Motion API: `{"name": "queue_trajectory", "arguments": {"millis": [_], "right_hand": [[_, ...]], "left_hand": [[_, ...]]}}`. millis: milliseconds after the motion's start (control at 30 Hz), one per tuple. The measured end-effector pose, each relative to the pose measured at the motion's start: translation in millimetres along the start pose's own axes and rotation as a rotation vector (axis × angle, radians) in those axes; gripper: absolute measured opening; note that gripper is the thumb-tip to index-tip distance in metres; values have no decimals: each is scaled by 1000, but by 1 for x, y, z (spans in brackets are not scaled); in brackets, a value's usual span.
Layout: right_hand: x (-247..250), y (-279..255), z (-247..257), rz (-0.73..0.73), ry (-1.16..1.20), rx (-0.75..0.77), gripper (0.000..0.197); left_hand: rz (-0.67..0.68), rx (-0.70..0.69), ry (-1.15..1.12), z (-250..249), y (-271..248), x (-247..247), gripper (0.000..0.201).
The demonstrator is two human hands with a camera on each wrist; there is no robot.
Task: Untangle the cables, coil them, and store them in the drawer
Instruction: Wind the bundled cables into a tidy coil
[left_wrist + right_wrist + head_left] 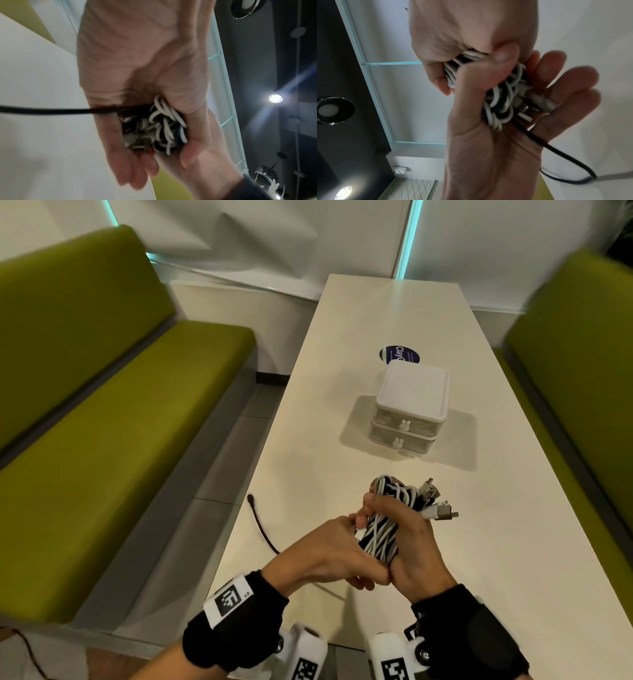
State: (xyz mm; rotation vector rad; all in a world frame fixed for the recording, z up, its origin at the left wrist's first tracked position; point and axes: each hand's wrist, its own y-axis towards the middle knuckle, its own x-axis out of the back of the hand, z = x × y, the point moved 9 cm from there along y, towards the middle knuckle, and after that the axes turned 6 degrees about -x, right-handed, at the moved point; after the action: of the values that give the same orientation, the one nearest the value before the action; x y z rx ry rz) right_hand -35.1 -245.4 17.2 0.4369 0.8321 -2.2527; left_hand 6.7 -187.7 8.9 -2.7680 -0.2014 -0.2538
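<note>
Hands: right [409, 546] curled around cable bundle [383, 529], left [329, 556] gripping its near end

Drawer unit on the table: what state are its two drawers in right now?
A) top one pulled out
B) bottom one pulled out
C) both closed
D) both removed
C: both fronts of the drawer unit sit flush in the head view, while both hands hold the cable bundle nearer the camera.

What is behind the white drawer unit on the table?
Behind the white drawer unit a dark blue round sticker lies flat on the table. Its near part is covered by the unit, so the printed text cannot be read whole.
</note>
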Motion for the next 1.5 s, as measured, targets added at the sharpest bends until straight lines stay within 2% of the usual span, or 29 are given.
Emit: {"name": "queue_trajectory", "arguments": {"millis": [67, 233, 500, 600, 700, 800, 867, 900, 933, 967, 1000, 1033, 1100, 1133, 1233, 1300, 1367, 1500], "right_hand": [[1, 0, 1, -10, -30, 25, 20], [7, 2, 5, -64, -146, 46, 12], [5, 7, 6, -49, -279, 61, 12], [-3, 9, 16, -7, -326, 150, 13], [-17, 7, 21, 66, -378, 225, 10], [-31, 4, 18, 120, -410, 264, 12], [-33, 2, 16, 121, -427, 273, 12], [-32, 2, 17, 110, -435, 277, 13], [-29, 3, 19, 96, -437, 280, 12], [-26, 4, 21, 82, -433, 282, 10], [-22, 5, 24, 69, -421, 280, 10], [-19, 6, 27, 61, -402, 275, 9], [-15, 8, 29, 53, -357, 254, 9], [-15, 7, 29, 52, -346, 241, 8], [-16, 7, 26, 66, -375, 200, 8], [-15, 8, 22, 76, -443, 157, 18], [-13, 9, 16, 76, -527, 123, 32], [-13, 6, 8, 44, -624, 110, 29]], "left_hand": [[-21, 12, -4, 3, 0, -3, 28], [-93, 25, 2, 5, 3, -3, 8], [-103, 22, 48, 9, 6, 0, 11], [-105, 27, 119, 13, 4, 11, 30], [48, 59, 188, 17, -2, 15, 62], [149, 44, 285, 17, -13, 22, 66], [173, 32, 315, 28, -16, 31, 81], [169, 48, 343, 37, -18, 37, 95], [154, 75, 417, 51, -20, 45, 108], [126, 100, 532, 62, -21, 53, 110], [71, 100, 653, 68, -23, 62, 100], [3, 68, 747, 71, -24, 70, 81], [-103, -3, 835, 73, -26, 77, 35], [-129, -16, 842, 73, -28, 78, 23], [-170, -32, 853, 70, -30, 81, 19], [-231, -72, 803, 60, -31, 88, 15], [-321, -141, 765, 45, -35, 95, 15], [-434, -311, 658, 9, -42, 99, 19]]}}
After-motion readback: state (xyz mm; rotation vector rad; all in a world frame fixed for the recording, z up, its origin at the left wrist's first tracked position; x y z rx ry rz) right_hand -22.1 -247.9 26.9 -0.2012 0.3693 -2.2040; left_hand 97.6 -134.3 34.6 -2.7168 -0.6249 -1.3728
